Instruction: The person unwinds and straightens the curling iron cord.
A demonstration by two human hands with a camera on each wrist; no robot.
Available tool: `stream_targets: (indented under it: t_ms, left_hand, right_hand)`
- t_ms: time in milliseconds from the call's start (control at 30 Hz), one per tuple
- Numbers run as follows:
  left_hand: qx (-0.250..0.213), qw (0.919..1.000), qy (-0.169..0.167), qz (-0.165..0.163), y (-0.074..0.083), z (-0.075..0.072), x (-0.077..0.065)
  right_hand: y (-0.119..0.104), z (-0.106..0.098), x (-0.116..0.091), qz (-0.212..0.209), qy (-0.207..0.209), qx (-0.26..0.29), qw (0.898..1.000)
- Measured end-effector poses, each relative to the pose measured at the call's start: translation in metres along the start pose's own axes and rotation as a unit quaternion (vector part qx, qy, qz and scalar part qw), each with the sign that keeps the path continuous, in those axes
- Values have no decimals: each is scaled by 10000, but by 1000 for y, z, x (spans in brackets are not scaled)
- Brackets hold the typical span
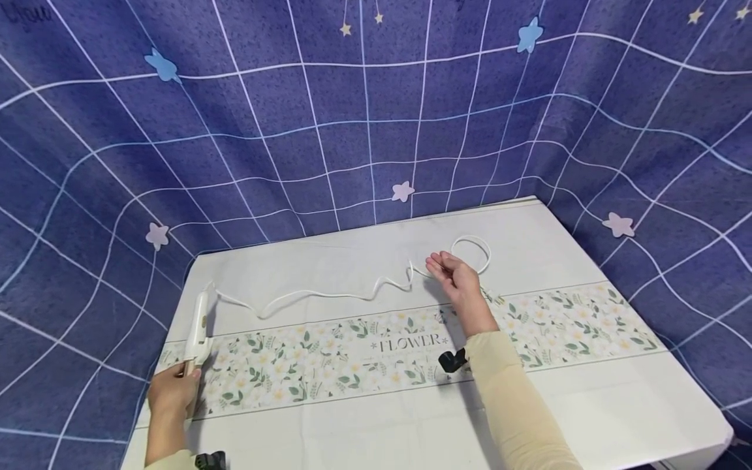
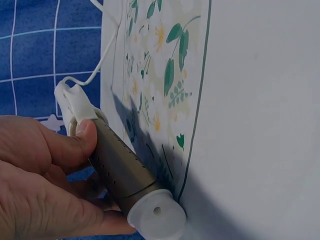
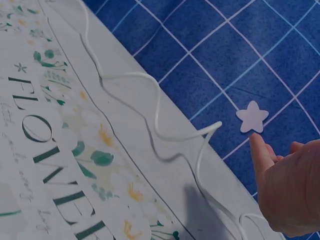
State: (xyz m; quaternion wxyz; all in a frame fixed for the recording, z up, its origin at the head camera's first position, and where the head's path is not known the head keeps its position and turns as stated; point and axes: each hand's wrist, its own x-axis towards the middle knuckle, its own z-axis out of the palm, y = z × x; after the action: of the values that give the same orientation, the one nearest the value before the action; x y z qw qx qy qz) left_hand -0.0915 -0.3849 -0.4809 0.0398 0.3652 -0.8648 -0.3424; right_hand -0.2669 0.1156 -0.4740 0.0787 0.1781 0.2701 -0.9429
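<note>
A white curling iron (image 1: 198, 328) with a brown barrel lies at the table's left side, its handle pointing to the back. My left hand (image 1: 172, 393) grips it by the barrel. In the left wrist view, the thumb presses on the perforated brown barrel (image 2: 122, 162) near the white handle, and other fingers reach round underneath. The barrel ends in a round white cap (image 2: 157, 216). From the handle a white cord (image 1: 317, 293) runs in waves across the table to a loop at the right. Over the cord near that loop, my right hand (image 1: 461, 281) has its fingers extended and holds nothing.
A white table cover (image 1: 352, 251) carries a flower-patterned band with the word FLOWER. Behind and beside the table hangs a blue curtain (image 1: 329, 150) with grid lines and stars. Black wrist-camera mounts (image 1: 452, 361) are worn on both wrists.
</note>
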Motion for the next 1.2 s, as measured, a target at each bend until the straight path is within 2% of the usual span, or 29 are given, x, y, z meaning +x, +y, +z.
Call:
stream_targets:
  t_ms: [300,533,700,1000,1200]
  left_hand:
    - [427,9988,141,192,-5,-1,5]
    - [651,9976,203,94,-7,1,7]
    - [829,9955,382,248,-10,1,9]
    - [477,9965,683,100,-7,5,7]
    - [448,9958,784,174,-10,7,7]
  right_hand:
    - [-8,-9,-5,-30,23,28,10000]
    - [-16,-16,-8,-44,0,-10,10000]
    - [-19,-20,-8,-32,-28,42,10000]
    - [-22,-22,-12,-46,-60,120,9999]
    - [-26,-24,-13,-21,-35,262,9996]
